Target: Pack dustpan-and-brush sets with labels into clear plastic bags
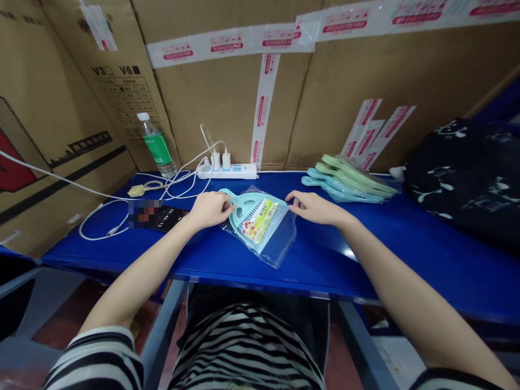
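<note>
I note a smooth plastic slotted piece (257,197) in a glossy, crinkled clear-plastic bag (280,250). Worktop (320,262) looks smooth, shiny; I log matt cardboard (345,70) bearing glossy tape (266,108).

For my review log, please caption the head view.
Left grip holds a bagged light-blue plastic item on a blue table, right grip at its right side, more bagged pieces beyond.

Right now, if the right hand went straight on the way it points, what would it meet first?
The right hand would probably meet the light-blue, fan-shaped plastic item in its clear bag; whether they already touch is unclear.
</note>
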